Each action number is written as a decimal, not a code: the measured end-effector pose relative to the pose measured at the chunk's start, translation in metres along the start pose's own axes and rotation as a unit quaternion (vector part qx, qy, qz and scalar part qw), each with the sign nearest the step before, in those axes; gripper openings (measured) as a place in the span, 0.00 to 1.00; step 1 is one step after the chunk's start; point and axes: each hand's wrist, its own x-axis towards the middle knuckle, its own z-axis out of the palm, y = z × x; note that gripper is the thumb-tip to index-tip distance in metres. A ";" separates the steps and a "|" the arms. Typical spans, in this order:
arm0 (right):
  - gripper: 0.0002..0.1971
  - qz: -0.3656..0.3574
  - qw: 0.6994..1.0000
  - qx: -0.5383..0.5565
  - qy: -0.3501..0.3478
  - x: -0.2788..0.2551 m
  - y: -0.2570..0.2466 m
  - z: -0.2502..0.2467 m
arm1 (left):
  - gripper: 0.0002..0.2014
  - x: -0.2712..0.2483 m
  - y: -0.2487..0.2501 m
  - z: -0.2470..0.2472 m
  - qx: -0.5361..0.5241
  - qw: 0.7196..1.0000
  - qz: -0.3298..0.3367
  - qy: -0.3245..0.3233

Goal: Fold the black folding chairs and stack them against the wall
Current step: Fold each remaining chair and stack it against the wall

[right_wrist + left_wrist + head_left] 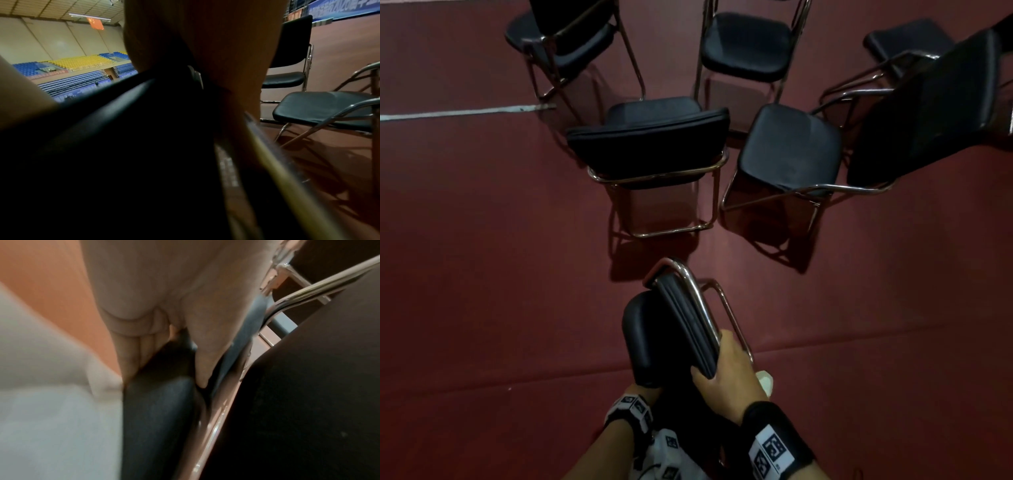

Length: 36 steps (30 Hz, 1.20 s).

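Note:
A folded black chair with a chrome frame hangs close in front of me, low in the head view. My right hand grips the edge of its pad and frame. My left hand is mostly hidden under the seat; in the left wrist view my left hand has fingers wrapped round the black padded edge. The right wrist view is mostly filled by the dark chair pad. Several unfolded black chairs stand ahead, the nearest a chair seen from behind and a chair to its right.
The floor is dark red with a white line at the upper left. More unfolded chairs stand behind. Stadium seating and a wall show far off in the right wrist view. Open floor lies to my left.

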 end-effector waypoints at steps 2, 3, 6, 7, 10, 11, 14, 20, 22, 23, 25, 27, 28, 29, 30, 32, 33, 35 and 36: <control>0.26 0.006 0.999 0.033 -0.022 0.002 -0.001 0.010 | 0.27 0.002 -0.006 -0.006 0.001 1.000 -0.005 0.000; 0.27 0.009 0.998 0.047 -0.033 0.000 -0.004 0.019 | 0.26 -0.002 -0.010 -0.014 0.004 1.000 -0.017 -0.015; 0.28 0.026 0.998 0.032 -0.047 -0.004 -0.014 0.038 | 0.24 -0.003 -0.020 -0.027 -0.016 0.998 -0.023 -0.047; 0.29 0.038 0.998 0.018 -0.047 -0.007 -0.018 0.044 | 0.25 0.002 -0.027 -0.030 -0.034 0.996 -0.027 -0.075; 0.28 0.063 0.997 -0.029 -0.041 -0.009 -0.025 0.050 | 0.32 0.024 -0.055 -0.033 -0.123 0.982 -0.025 -0.140; 0.26 0.067 0.996 -0.039 -0.036 -0.007 -0.023 0.047 | 0.29 0.019 -0.054 -0.035 -0.140 0.979 -0.015 -0.148; 0.27 0.071 0.993 -0.087 -0.041 -0.009 -0.026 0.046 | 0.13 -0.021 -0.048 -0.052 -0.166 0.976 -0.007 -0.143; 0.32 0.095 0.983 -0.146 -0.055 -0.028 -0.020 0.025 | 0.11 -0.037 -0.050 -0.079 -0.136 0.983 0.071 -0.100; 0.33 0.108 0.982 -0.153 -0.040 -0.042 -0.008 0.007 | 0.10 -0.046 -0.045 -0.083 -0.125 0.982 0.102 -0.104; 0.33 0.109 0.981 -0.161 -0.029 -0.037 -0.006 0.001 | 0.10 -0.048 -0.038 -0.096 -0.115 0.983 0.110 -0.096; 0.34 0.134 0.979 -0.150 -0.019 -0.062 0.015 -0.013 | 0.09 -0.073 -0.032 -0.102 -0.097 0.983 0.125 -0.091; 0.35 0.148 0.979 -0.140 -0.013 -0.074 0.032 -0.023 | 0.09 -0.082 -0.021 -0.109 -0.095 0.982 0.139 -0.081; 0.35 0.154 0.979 -0.130 -0.008 -0.088 0.044 -0.029 | 0.09 -0.089 -0.016 -0.104 -0.085 0.983 0.147 -0.075; 0.36 0.152 0.979 -0.134 -0.006 -0.086 0.048 -0.030 | 0.09 -0.089 -0.010 -0.107 -0.080 0.983 0.148 -0.069; 0.36 0.164 0.979 -0.122 0.001 -0.102 0.063 -0.036 | 0.09 -0.103 0.001 -0.095 -0.065 0.982 0.165 -0.064; 0.36 0.164 0.979 -0.117 0.014 -0.115 0.076 -0.039 | 0.09 -0.119 0.020 -0.080 -0.046 0.980 0.183 -0.071; 0.36 0.174 0.979 -0.102 0.025 -0.132 0.093 -0.045 | 0.09 -0.139 0.035 -0.060 -0.031 0.974 0.209 -0.078; 0.36 0.174 0.979 -0.097 0.042 -0.144 0.102 -0.050 | 0.09 -0.159 0.060 -0.039 -0.002 0.966 0.240 -0.094; 0.36 0.186 0.977 -0.085 0.050 -0.161 0.122 -0.055 | 0.09 -0.183 0.076 -0.013 0.022 0.959 0.264 -0.100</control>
